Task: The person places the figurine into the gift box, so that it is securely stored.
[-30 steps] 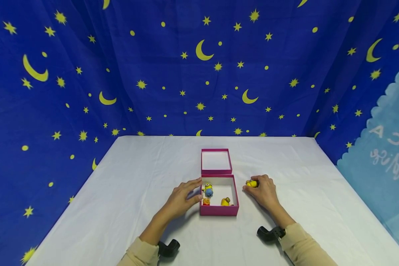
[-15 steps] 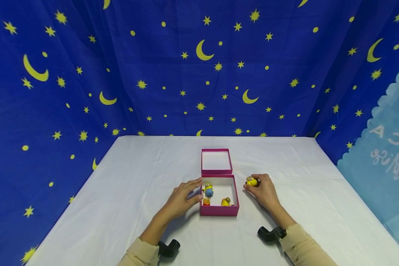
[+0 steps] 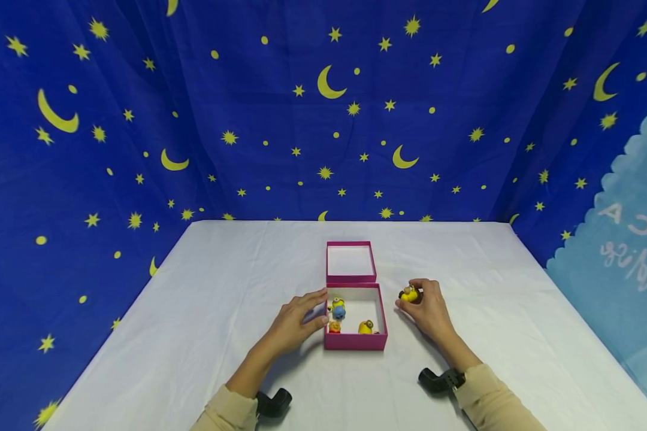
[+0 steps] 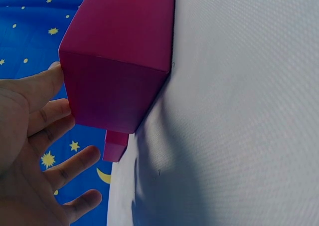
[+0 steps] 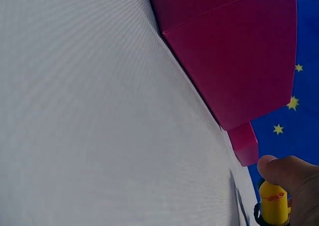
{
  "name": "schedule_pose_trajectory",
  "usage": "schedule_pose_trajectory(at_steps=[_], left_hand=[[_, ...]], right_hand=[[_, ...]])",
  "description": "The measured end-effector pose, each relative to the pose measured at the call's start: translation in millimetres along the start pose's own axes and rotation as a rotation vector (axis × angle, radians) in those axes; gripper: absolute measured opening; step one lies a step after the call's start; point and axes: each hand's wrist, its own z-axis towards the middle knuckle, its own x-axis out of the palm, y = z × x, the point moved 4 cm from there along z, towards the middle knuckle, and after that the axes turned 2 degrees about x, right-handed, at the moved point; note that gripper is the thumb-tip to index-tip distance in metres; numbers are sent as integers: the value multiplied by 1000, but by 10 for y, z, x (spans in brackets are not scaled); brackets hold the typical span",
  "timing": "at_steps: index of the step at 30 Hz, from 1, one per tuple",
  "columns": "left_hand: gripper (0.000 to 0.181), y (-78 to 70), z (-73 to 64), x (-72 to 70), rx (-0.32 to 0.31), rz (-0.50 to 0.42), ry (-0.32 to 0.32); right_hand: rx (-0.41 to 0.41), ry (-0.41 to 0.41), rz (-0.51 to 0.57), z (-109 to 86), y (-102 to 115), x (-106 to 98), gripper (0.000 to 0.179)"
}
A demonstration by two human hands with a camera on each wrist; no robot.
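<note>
In the head view a magenta box point(image 3: 355, 342) stands open-topped on the white table. Inside it are a minion figurine with a blue body point(image 3: 338, 311), a small orange-and-yellow figurine point(image 3: 335, 327) and another minion figurine point(image 3: 365, 327). My left hand point(image 3: 295, 323) rests at the box's left side, thumb and fingertips at its upper edge, other fingers spread in the left wrist view. To the right of the box, my right hand point(image 3: 431, 312) pinches a yellow minion figurine point(image 3: 408, 294) between thumb and fingers, slightly above the cloth. Its yellow body point(image 5: 274, 206) shows below the thumb in the right wrist view.
Directly behind the box lies a matching magenta lid point(image 3: 350, 261), its white inside facing up. White cloth point(image 3: 221, 287) covers the table. A blue star-and-moon curtain point(image 3: 280, 120) hangs behind, and a light-blue panel with lettering point(image 3: 625, 239) stands at the right.
My right hand has lifted slightly, and the minion figurine in its fingers has turned. My left hand and the box have stayed in place.
</note>
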Motion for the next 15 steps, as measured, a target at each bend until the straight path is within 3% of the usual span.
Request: schedule_pose_trajectory(at_steps=[6, 15], left_hand=[[51, 6, -9, 0, -19, 1, 8], [50, -9, -15, -3, 11, 9, -16]], right_hand=[[5, -7, 6, 4, -1, 2, 53], [21, -9, 35, 13, -17, 12, 49]])
